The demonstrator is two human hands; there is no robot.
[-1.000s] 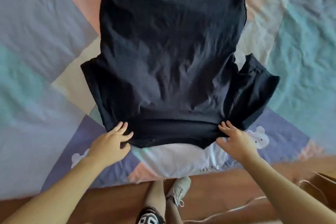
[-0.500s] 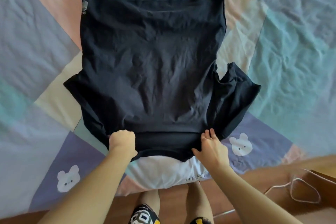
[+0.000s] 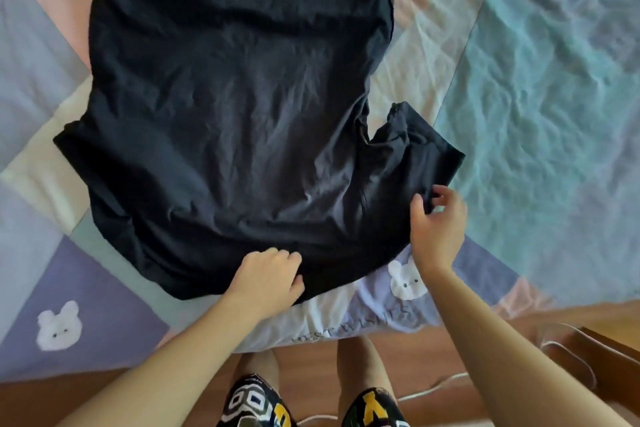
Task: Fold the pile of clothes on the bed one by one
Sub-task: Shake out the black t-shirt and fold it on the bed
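While the black T-shirt (image 3: 228, 107) lies spread across the patchwork quilt (image 3: 540, 87) on the bed, both forearms reach in from the 6 o'clock edge. At 8 o'clock on the quilt sits a white bear print (image 3: 59, 325) on a purple patch. The left hand (image 3: 268, 279) comes up from 7 o'clock, its forearm angled toward the middle, knuckles up; its fingers (image 3: 277, 255) are curled under against the near edge of the shirt at about 6 o'clock. Whether they pinch the cloth or only press on it cannot be told, since the fingertips are tucked out of sight. The shirt's hem lies far away at 12 o'clock, its left sleeve flat at 9 o'clock, and its right sleeve rumpled at 3 o'clock. A second bear print (image 3: 406, 279) shows between the two wrists. The right hand (image 3: 439, 224) rises from 5 o'clock, wrist bent, thumb and fingers curved round the sleeve's near edge at about 4 o'clock, pinching the dark fabric there. Below, the wooden floor (image 3: 429, 357) and patterned shorts (image 3: 256, 404) show at 6 o'clock.
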